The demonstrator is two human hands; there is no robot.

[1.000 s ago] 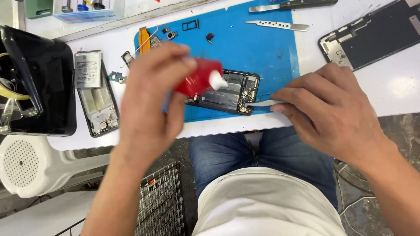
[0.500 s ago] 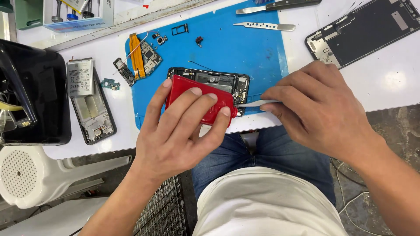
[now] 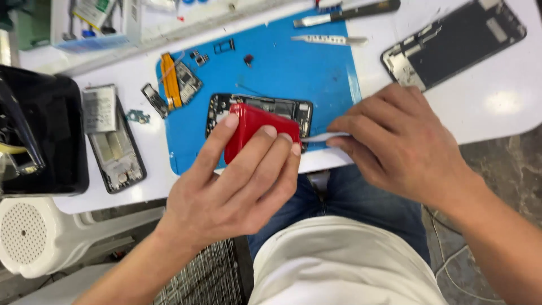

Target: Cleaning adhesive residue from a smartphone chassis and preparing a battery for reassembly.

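red bottle (image 3: 255, 129): lay over the near edge of the opened phone frame (image 3: 265, 107), on the blue mat (image 3: 293, 68)
left hand (image 3: 237, 186): fingers (image 3: 265, 148) wrapped around the red bottle, clamped on it
right hand (image 3: 401, 147): fingers pinched shut on metal tweezers (image 3: 322, 137), tip at the frame's right end
mat extras: orange flex part (image 3: 168, 87), small board (image 3: 188, 81), spare tweezers (image 3: 327, 39)
tabletop (image 3: 497, 101): white; screen panel (image 3: 454, 42) far right, second phone body (image 3: 116, 149) left, black box (image 3: 39, 135) at left edge
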